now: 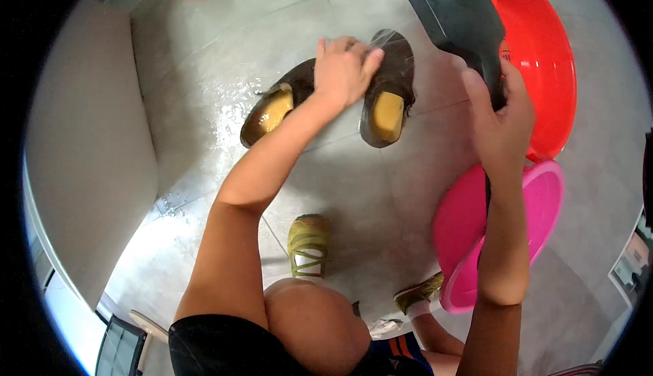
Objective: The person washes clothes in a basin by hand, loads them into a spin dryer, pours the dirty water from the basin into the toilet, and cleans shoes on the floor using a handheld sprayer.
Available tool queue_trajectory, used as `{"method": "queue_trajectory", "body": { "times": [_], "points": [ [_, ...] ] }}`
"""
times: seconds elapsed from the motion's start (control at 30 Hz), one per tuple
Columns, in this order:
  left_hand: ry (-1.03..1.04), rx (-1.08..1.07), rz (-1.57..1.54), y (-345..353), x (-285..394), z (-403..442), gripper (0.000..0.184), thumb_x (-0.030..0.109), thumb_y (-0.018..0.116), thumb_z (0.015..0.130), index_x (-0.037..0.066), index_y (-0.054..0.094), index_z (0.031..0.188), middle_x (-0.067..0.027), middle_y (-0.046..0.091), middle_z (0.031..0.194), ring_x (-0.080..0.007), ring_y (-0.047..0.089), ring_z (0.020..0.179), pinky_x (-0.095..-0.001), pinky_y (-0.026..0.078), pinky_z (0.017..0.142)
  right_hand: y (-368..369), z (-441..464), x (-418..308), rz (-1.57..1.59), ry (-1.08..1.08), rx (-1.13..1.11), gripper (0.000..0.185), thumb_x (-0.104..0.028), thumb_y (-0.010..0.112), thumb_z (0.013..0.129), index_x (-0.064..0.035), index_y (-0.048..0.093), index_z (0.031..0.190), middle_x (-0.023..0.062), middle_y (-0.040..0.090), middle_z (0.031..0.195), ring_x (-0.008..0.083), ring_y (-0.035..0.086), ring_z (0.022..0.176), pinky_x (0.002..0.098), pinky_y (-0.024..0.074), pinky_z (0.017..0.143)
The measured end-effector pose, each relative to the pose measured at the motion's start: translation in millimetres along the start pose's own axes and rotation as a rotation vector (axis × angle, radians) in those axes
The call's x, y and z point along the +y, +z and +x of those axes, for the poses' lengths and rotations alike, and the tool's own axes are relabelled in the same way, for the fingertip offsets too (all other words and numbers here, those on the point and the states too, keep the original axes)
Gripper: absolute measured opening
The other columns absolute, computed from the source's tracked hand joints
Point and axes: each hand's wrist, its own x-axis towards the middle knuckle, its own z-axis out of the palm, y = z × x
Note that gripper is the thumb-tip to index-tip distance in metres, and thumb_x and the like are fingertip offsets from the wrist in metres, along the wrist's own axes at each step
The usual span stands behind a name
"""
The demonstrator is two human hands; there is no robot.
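Observation:
Two dark shoes with yellow-brown insoles lie on the grey tiled floor: the left shoe and the right shoe. My left hand is over the gap between their front ends, fingers and thumb apart. It partly hides the left shoe, and its thumb comes close to the right shoe; whether it touches either is unclear. My right hand is closed round the narrow end of a large black tool, whose wide part runs out of the top of the view. Thin clear streaks, like water, cross the right shoe's front.
A red basin stands at the upper right, with a tilted pink basin below it. At the left rises a pale panel. Wet patches shine on the floor. My yellow-green shoes are below.

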Motion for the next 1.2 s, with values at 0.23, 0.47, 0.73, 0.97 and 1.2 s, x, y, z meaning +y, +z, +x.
{"method": "queue_trajectory", "body": {
  "times": [0.23, 0.47, 0.73, 0.97, 1.2],
  "points": [
    [0.323, -0.259, 0.149, 30.8, 21.8, -23.0, 0.037, 0.037, 0.064, 0.077, 0.009, 0.070, 0.101, -0.0148, 0.038, 0.141, -0.0428, 0.030, 0.132, -0.0410, 0.035, 0.106, 14.0, 2.6, 26.9, -0.061, 0.119, -0.029, 0.046, -0.034, 0.066, 0.084, 0.0037, 0.057, 0.109, 0.0206, 0.064, 0.081, 0.0306, 0.065, 0.076, 0.0367, 0.0479, 0.069],
    [0.010, -0.593, -0.312, -20.4, 11.1, 7.3, 0.052, 0.039, 0.068, 0.071, 0.007, 0.066, 0.111, -0.0166, 0.035, 0.144, -0.0289, 0.031, 0.136, -0.0332, 0.034, 0.106, 24.0, 3.5, 55.8, -0.249, 0.103, -0.069, 0.049, -0.040, 0.062, 0.084, 0.0020, 0.058, 0.109, 0.0256, 0.063, 0.091, 0.0418, 0.061, 0.089, 0.0449, 0.0468, 0.077],
    [0.053, -0.393, 0.487, 57.9, 43.3, 7.7, 0.091, 0.062, 0.063, 0.072, 0.023, 0.023, 0.144, -0.0187, 0.024, 0.146, -0.0383, 0.036, 0.124, -0.0533, 0.036, 0.092, 23.3, -2.8, 50.2, -0.115, 0.046, -0.032, 0.048, -0.039, 0.065, 0.082, 0.0006, 0.059, 0.108, 0.0234, 0.064, 0.093, 0.0408, 0.062, 0.089, 0.0441, 0.0477, 0.075],
    [0.019, -0.386, 0.421, 48.4, 48.3, 30.5, 0.062, 0.057, 0.058, 0.078, 0.021, 0.046, 0.127, -0.0175, 0.050, 0.115, -0.0330, 0.050, 0.105, -0.0453, 0.043, 0.081, 18.3, 1.9, 47.1, -0.056, 0.158, -0.019, 0.049, -0.040, 0.066, 0.082, 0.0013, 0.059, 0.109, 0.0228, 0.064, 0.089, 0.0377, 0.063, 0.087, 0.0426, 0.0475, 0.075],
    [-0.073, -0.368, 0.190, 67.8, 23.0, 59.4, 0.046, 0.047, 0.038, 0.093, 0.011, 0.052, 0.119, -0.0217, 0.057, 0.112, -0.0363, 0.060, 0.099, -0.0439, 0.049, 0.084, 19.7, 3.1, 53.1, -0.121, 0.156, -0.002, 0.050, -0.040, 0.067, 0.081, 0.0016, 0.059, 0.108, 0.0237, 0.064, 0.092, 0.0375, 0.063, 0.088, 0.0406, 0.0477, 0.076]
  ]
}}
